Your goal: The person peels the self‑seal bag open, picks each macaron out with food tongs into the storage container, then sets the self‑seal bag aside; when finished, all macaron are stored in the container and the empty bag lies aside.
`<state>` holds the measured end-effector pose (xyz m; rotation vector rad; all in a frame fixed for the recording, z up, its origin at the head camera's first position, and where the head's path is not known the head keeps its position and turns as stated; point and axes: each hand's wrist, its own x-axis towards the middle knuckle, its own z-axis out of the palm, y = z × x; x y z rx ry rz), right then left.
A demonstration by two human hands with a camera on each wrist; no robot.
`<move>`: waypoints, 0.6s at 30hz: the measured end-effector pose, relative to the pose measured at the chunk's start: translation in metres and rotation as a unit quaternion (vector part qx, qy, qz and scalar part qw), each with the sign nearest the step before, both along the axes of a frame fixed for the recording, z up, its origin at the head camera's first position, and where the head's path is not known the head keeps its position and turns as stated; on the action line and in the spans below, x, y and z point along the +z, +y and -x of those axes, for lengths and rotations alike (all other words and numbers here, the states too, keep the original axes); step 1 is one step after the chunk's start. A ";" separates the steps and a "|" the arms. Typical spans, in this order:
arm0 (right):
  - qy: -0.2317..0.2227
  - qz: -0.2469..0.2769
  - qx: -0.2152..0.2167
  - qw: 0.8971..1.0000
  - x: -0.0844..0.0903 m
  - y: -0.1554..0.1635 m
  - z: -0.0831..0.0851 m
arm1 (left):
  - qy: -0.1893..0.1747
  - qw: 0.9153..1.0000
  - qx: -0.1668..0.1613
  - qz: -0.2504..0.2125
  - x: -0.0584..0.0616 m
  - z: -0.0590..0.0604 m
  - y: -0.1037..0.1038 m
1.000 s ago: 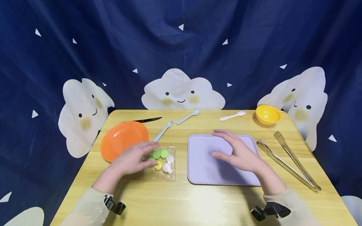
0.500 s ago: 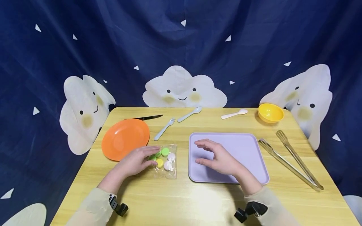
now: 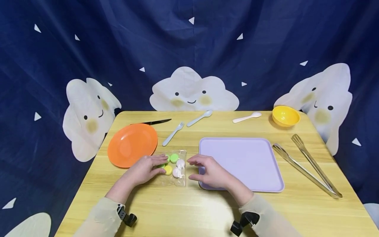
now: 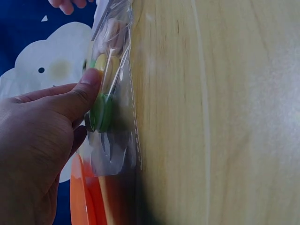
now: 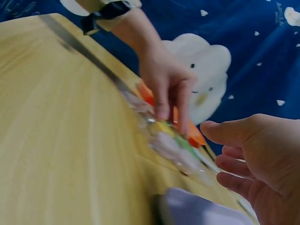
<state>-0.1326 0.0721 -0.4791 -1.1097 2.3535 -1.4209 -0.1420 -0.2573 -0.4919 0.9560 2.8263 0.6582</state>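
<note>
A clear plastic bag of macarons (image 3: pixel 176 173), coloured green, yellow and pale pink, lies left of the table's centre. My left hand (image 3: pixel 147 169) grips its left end, thumb on the near side and fingers on the far side. Up close in the left wrist view, the thumb of the left hand (image 4: pixel 47 122) lies against the bag beside a green macaron (image 4: pixel 101 112). My right hand (image 3: pixel 211 172) hovers over the left edge of the lilac tray (image 3: pixel 245 161), thumb and fingers apart, holding nothing. Its fingertips point at the bag's right edge, a small gap away.
Behind the left hand is an orange plate (image 3: pixel 132 144), overlapping a black knife (image 3: pixel 158 121). A fork (image 3: pixel 173 134), blue spoon (image 3: pixel 199 118), pale pink spoon (image 3: pixel 247 117) and yellow bowl (image 3: pixel 286 117) line the back. Metal tongs (image 3: pixel 308 164) lie right of the tray.
My right hand has moved left across the tray to beside the bag. The left hand has stayed at the bag, its thumb and fingers drawing slightly closer together.
</note>
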 end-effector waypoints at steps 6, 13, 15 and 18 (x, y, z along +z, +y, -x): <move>0.022 -0.048 0.019 0.998 -0.012 -0.025 -0.003 | -0.007 1.000 0.011 -0.006 -0.004 -0.001 0.000; 0.062 -0.061 0.024 0.996 -0.024 -0.040 -0.007 | -0.014 1.000 0.017 -0.015 -0.005 0.001 0.001; 0.070 -0.072 0.026 0.995 -0.028 -0.042 -0.007 | -0.017 1.000 0.017 -0.019 -0.005 0.001 0.001; 0.086 -0.083 0.028 0.992 -0.034 -0.045 -0.008 | -0.021 0.999 0.016 -0.022 -0.006 0.001 0.000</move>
